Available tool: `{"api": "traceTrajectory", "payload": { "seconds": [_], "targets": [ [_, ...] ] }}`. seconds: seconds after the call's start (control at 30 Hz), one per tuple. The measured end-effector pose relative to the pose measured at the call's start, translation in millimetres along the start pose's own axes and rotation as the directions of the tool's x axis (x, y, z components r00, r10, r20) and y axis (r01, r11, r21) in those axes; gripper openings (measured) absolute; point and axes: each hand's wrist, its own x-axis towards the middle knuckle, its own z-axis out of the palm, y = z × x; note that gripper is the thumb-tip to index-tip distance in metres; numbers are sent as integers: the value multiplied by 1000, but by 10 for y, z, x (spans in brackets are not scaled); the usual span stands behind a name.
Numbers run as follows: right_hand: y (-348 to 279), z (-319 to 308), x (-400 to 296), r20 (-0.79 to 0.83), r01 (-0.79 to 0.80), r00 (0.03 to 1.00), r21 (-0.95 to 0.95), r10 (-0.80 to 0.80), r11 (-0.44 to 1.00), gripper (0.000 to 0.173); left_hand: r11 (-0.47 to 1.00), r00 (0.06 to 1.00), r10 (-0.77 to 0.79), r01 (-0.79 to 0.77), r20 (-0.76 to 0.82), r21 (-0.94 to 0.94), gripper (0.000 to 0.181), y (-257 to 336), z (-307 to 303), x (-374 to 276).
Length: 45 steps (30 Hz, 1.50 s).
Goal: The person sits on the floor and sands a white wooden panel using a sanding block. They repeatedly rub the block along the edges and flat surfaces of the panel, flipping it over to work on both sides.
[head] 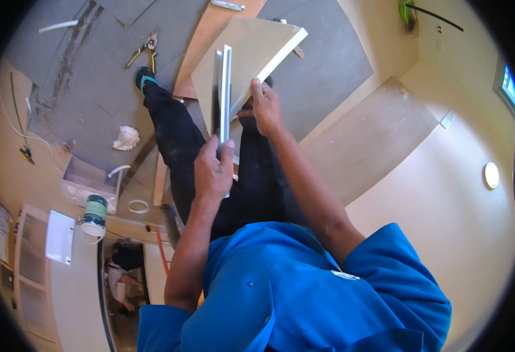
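My left hand (215, 169) is closed around the near end of a straight metal profile (225, 92), which points away from me over the panel. My right hand (266, 105) grips the edge of a pale flat panel (248, 53), its thumb on the light side face and its fingers partly hidden underneath. Under the panel's left side lies a reddish-brown board (200, 46). Snips with yellow-and-black handles (147, 48) lie on the grey floor near my left foot. Another metal piece (227, 5) rests at the top on the brown board.
To the left are an open box (92, 174), a paint-stained green bucket (94, 213), a white crumpled lump (126, 137) and a white ring (138, 206). A wall (438, 185) rises at the right. Through a doorway at lower left, another person (123, 281) is partly visible.
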Motion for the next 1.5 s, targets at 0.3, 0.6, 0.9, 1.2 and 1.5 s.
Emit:
{"api": "traceTrajectory", "payload": {
  "seconds": [0.3, 0.6, 0.9, 1.2, 1.5],
  "targets": [
    [11, 73, 64, 10, -52, 999, 138, 51, 989, 60, 976, 995, 104, -103, 4, 194, 39, 166, 151, 593],
    [358, 41, 335, -72, 52, 996, 8, -51, 999, 52, 976, 997, 72, -74, 14, 203, 36, 276, 292, 412],
    [-23, 426, 26, -304, 187, 913, -279, -272, 942, 66, 974, 987, -154, 142, -53, -174, 29, 164, -342, 642],
    [-529, 324, 397, -725, 140, 628, -250, -282, 958, 49, 971, 975, -220, 218, -10, -96, 29, -356, -933, 75],
    [-1010, -114, 649, -692, -204, 690, -467, -212, 860, 66, 954, 974, -227, 226, 20, -195, 27, -407, -1059, 182]
  ]
}}
